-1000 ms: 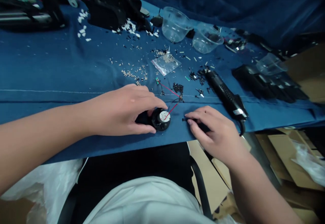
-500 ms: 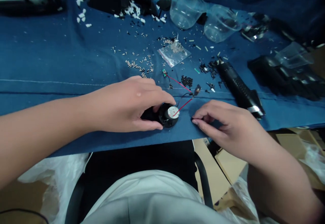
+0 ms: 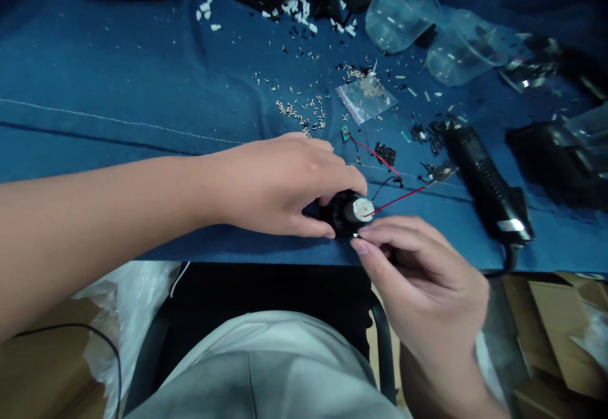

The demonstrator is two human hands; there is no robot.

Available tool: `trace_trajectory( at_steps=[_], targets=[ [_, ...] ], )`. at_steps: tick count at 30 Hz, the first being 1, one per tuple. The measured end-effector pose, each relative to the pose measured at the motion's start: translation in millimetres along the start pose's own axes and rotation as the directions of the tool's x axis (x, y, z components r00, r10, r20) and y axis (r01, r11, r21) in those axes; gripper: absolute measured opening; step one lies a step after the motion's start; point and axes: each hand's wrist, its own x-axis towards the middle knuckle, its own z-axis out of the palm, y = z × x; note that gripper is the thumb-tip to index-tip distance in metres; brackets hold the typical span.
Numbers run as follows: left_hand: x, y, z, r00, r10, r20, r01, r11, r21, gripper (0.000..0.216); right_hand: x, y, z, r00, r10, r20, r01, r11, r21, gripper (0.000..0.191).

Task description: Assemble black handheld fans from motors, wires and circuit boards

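Note:
My left hand [image 3: 289, 188] is closed around a black plastic housing [image 3: 341, 219] near the table's front edge, fingers behind it and thumb in front. A small motor [image 3: 363, 209] with a pale round end stands up from that housing. A red wire [image 3: 399, 200] runs from the motor to the right, and a black wire [image 3: 382, 186] lies beside it. My right hand [image 3: 422, 267] is closed in a pinch at the housing's right front edge. Between its thumb and forefinger a tiny bright-tipped piece shows, too small to name.
Beyond the hands lie a green circuit board [image 3: 344, 133], a heap of black screws [image 3: 384, 153], loose small screws [image 3: 304, 112] and a plastic bag [image 3: 365, 99]. A black power screwdriver [image 3: 489, 185] rests at the right. Clear cups [image 3: 399, 11] stand farther back.
My right hand has moved left, bringing its pinched fingertips to the housing. The red wire now stretches farther right. The view has shifted, so the table's things appear farther right.

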Motion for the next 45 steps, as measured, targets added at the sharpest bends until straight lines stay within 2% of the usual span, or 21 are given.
trace_trajectory(
  at_steps=[4,14,29,39,45],
  targets=[
    [0.4,0.1,0.6,1.0,0.015,-0.004,-0.015,1.0,-0.006,0.043,1.8,-3.3,9.5,0.999,0.033,-0.021,-0.034,0.998,-0.044,0.017],
    [1.7,1.4,0.6,1.0,0.006,0.003,-0.006,1.0,0.009,0.036,-0.5,-2.7,8.1,0.999,0.041,0.003,-0.041,0.993,-0.113,0.011],
    [4.6,3.2,0.1,1.0,-0.023,0.022,0.022,0.999,0.037,0.034,-1.4,-2.2,9.5,0.999,0.029,-0.036,-0.033,0.991,-0.127,0.011],
    [4.0,1.9,1.1,1.0,-0.021,0.021,0.02,0.999,0.042,0.034,-1.2,-3.0,7.7,0.999,0.043,0.01,-0.042,0.992,-0.121,0.01],
    [4.8,0.7,2.5,1.0,0.001,-0.003,-0.001,0.998,0.061,0.034,-1.5,-1.0,11.3,0.999,-0.051,-0.011,0.048,0.98,-0.191,0.014]
  ],
)
